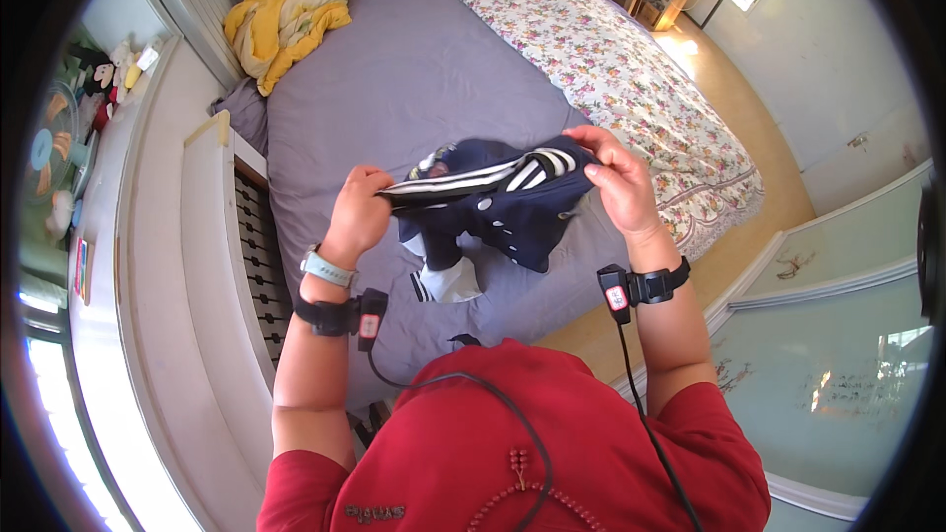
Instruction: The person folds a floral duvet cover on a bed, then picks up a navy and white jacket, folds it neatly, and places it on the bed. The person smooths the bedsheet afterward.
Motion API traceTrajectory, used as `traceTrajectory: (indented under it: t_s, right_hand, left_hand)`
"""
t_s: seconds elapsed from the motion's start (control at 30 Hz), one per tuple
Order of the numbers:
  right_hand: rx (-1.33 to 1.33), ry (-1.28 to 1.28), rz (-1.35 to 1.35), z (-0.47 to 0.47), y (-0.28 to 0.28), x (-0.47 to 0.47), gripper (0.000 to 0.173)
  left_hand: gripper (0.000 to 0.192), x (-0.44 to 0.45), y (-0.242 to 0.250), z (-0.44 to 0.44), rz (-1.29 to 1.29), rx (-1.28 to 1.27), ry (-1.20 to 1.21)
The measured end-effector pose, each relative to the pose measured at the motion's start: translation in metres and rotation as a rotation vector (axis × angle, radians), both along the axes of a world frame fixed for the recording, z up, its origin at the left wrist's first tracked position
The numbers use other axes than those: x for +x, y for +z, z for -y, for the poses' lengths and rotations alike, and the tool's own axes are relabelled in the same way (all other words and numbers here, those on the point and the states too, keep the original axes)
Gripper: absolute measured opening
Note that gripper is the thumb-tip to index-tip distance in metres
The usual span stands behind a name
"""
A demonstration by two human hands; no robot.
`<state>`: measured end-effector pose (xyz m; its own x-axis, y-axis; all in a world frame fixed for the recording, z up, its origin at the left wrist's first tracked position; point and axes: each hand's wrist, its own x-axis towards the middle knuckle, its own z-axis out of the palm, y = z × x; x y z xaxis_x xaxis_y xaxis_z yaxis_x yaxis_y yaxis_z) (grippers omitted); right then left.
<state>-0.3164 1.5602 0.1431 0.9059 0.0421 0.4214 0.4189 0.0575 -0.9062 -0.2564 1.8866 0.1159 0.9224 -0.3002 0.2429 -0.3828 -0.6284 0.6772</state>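
Observation:
A navy jacket [528, 218] with white snap buttons and a black-and-white striped ribbed band hangs between my hands above the bed. My left hand [362, 210] pinches one end of the striped band. At the other end, my right hand [615, 176] grips the navy cloth between thumb and fingers. The band is drawn fairly straight on the left and bunched near my right hand. Below it, a white sleeve [452, 282] with a striped cuff droops towards the sheet. A patterned patch shows at the jacket's far left side. Much of the garment is folded over and hidden.
A grey sheet [399, 74] covers the bed. A yellow quilt [284, 26] lies bunched at the far left, and a floral cover [591, 66] runs along the right side. A white cabinet [170, 199] borders the left; sliding glass panels [828, 355] stand right. Cables [510, 406] trail from my wrist straps.

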Motion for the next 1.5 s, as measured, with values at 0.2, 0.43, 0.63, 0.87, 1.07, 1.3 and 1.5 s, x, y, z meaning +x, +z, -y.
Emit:
traceTrajectory:
  t_s: [0.2,0.43,0.63,0.87,1.07,1.3,1.5]
  right_hand:
    - [-0.091,0.187,-0.360,-0.023,-0.030,0.007,0.023]
    - [-0.462,0.405,-0.416,-0.057,-0.001,0.018,0.048]
    - [-0.884,-0.035,0.286,-0.069,0.097,0.053,0.035]
    - [-0.185,0.004,-0.401,-0.126,0.123,0.086,0.032]
    - [-0.159,0.737,-0.289,-0.148,0.106,0.032,0.034]
    - [-0.253,0.221,-0.278,-0.053,0.061,0.067,0.036]
    - [-0.569,0.347,-0.088,-0.113,-0.041,0.078,0.056]
  left_hand:
    - [0.030,-0.002,0.014,-0.006,-0.691,-1.049,-0.096]
    - [0.021,-0.007,0.046,-0.022,-0.234,-0.618,-0.018]
    - [0.015,0.060,0.106,-0.040,-0.011,-0.389,0.173]
    - [0.054,-0.009,0.144,0.006,-0.678,-0.626,-0.248]
    - [0.017,0.012,0.126,0.013,-0.777,-1.072,-0.329]
    - [0.022,0.002,0.181,-0.029,-0.515,-0.560,-0.648]
    - [0.029,0.001,0.243,-0.040,-0.082,-0.563,-0.763]
